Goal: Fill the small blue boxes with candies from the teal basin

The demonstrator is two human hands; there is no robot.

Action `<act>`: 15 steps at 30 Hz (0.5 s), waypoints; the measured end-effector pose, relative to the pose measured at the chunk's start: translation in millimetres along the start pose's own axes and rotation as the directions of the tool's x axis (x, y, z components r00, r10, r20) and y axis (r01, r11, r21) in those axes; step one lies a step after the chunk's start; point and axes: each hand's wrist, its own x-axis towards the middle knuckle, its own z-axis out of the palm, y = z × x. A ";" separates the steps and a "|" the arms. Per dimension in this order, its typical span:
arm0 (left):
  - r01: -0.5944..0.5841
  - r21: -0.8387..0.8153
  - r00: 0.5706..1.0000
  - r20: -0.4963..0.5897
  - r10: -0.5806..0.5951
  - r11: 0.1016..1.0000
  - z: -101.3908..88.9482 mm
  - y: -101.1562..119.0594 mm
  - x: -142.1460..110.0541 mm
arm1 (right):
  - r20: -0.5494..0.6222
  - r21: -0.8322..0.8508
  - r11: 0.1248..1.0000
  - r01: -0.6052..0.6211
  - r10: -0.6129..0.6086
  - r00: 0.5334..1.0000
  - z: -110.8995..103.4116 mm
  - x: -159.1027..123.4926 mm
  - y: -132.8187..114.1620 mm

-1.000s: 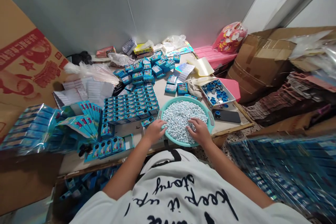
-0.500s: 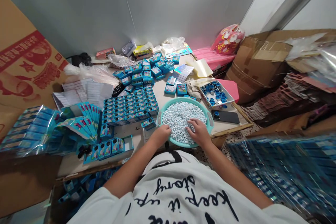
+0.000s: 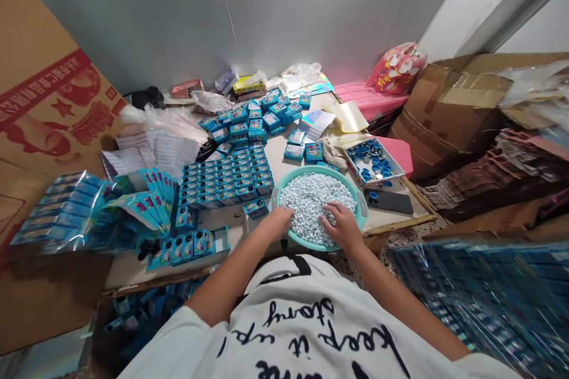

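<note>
At pebbly pellets (image 3: 306,198), rnd plastic basin (image 3: 313,246): LH (image 3: 280,222), RH (image 3: 344,225).

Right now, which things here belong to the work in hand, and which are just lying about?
Seemingly in the work:
pale beads, with left hand and right hand at them
teal basin holding them
probably the rows of blue boxes

Seemingly lying about:
black phone
red patterned bag

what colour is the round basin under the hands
The basin is a pale turquoise green; the head view shows it best.
</note>
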 end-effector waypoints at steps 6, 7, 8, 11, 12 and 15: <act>-0.076 -0.018 0.997 0.004 0.076 0.997 -4.3 -5.7 2.4 | -0.001 0.002 1.000 -0.001 0.001 1.000 -0.6 0.0 0.5; -0.088 -0.017 0.996 -0.001 0.088 0.996 -5.0 -5.5 2.3 | -0.001 0.002 1.000 -0.002 0.002 1.000 -0.8 0.2 0.5; -0.098 -0.016 0.995 -0.007 0.098 0.995 -5.6 -5.3 2.3 | 0.001 0.003 1.000 -0.003 0.003 1.000 -1.1 0.4 0.3; -0.125 -0.012 0.992 -0.024 0.124 0.992 -7.7 -7.0 2.1 | 0.008 0.000 1.000 -0.010 0.010 1.000 -1.8 0.9 -0.5; -0.131 -0.012 0.991 -0.031 0.131 0.991 -8.7 -8.4 1.7 | 0.010 -0.002 1.000 -0.013 0.013 1.000 -2.0 1.0 -0.8; -0.144 -0.029 0.987 -0.077 0.142 0.989 -15.0 -14.8 -1.7 | 0.014 -0.006 1.000 -0.017 0.017 1.000 -2.5 0.8 -1.5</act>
